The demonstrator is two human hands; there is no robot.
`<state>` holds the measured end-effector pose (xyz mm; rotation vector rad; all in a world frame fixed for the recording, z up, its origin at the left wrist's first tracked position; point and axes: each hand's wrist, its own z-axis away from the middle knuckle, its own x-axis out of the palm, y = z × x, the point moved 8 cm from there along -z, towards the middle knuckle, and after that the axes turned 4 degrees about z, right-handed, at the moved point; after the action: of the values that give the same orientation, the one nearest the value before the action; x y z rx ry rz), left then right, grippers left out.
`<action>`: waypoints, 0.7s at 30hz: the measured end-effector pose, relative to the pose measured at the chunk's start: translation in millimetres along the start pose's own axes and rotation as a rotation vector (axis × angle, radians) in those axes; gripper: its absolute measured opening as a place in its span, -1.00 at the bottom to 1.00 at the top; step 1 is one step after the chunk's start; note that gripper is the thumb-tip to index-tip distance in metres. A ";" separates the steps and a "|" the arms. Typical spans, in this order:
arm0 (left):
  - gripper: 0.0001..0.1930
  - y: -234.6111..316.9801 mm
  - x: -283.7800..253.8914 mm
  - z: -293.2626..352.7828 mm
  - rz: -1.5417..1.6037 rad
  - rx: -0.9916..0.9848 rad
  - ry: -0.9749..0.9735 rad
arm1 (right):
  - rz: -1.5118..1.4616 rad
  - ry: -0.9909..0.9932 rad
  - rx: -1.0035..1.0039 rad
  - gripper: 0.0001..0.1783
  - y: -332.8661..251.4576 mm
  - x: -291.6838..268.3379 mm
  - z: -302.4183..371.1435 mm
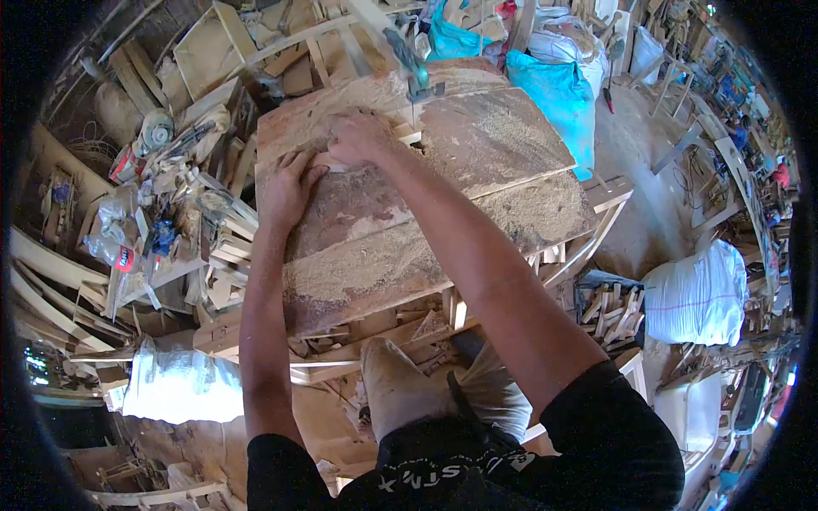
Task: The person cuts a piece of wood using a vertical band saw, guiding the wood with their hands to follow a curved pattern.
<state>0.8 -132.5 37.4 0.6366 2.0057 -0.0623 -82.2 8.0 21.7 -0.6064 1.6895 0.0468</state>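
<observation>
A pale piece of wood (339, 165) lies on the dusty saw table (503, 128), mostly hidden under my hands. My left hand (291, 183) is at its left end, fingers bent and thumb against it. Closed over the same wood farther right is my right hand (358, 138), its arm crossing the table from the lower right. A thin upright saw blade (414, 112) comes down from a green blade guide (417, 78), just right of my right hand. The wood's pale end (411, 134) shows close to the blade, beside a dark slot in the table.
Sawdust covers much of the tabletop. A cluttered bench at left holds an angle grinder (157, 132) and a plastic bottle (111, 252). A blue sack (558, 102) stands behind the table, a white sack (699, 294) at right. Offcuts (615, 313) are piled near the table's right side.
</observation>
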 end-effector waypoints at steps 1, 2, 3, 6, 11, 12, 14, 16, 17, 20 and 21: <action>-0.54 -0.1 -2.2 0.9 0.007 0.021 -0.002 | 0.005 0.004 0.004 -0.29 -2.2 -0.3 -0.5; -0.55 -1.6 -2.8 1.7 0.031 0.013 -0.006 | 0.009 0.007 0.009 -0.29 -4.2 -0.3 -0.8; -0.55 3.7 2.5 -2.7 0.067 0.016 -0.011 | 0.021 0.014 0.028 -0.29 4.8 -0.8 -0.2; -0.54 9.3 2.4 -4.2 0.037 0.029 -0.010 | -0.029 0.001 -0.001 -0.28 7.1 1.0 -1.3; -0.55 2.1 -2.2 -2.6 -0.004 0.016 0.011 | 0.002 0.018 0.016 -0.27 0.4 -2.9 -1.4; -0.55 2.8 -0.2 -2.6 -0.002 0.015 0.012 | -0.019 -0.016 0.029 -0.27 2.8 0.1 -2.3; -0.55 7.7 2.1 -5.0 -0.004 0.042 0.042 | 0.019 -0.041 0.049 -0.27 9.2 0.8 -3.4; -0.55 4.3 0.2 -1.4 -0.012 0.044 0.047 | 0.015 -0.046 0.044 -0.27 1.5 -0.3 0.9; -0.55 2.6 -0.2 -0.1 -0.011 0.038 0.041 | 0.001 -0.034 0.035 -0.27 -1.3 -2.3 5.0; -0.55 3.4 0.1 -0.1 0.008 0.029 0.041 | 0.019 -0.064 0.044 -0.29 -4.7 -11.1 9.2; -0.55 4.5 -0.9 -0.5 0.013 0.028 0.043 | 0.032 -0.084 0.052 -0.30 -5.3 -12.8 9.9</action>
<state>2.8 -128.8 39.4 0.6743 2.0448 -0.0694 -70.0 11.7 32.9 -0.5316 1.6143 0.0501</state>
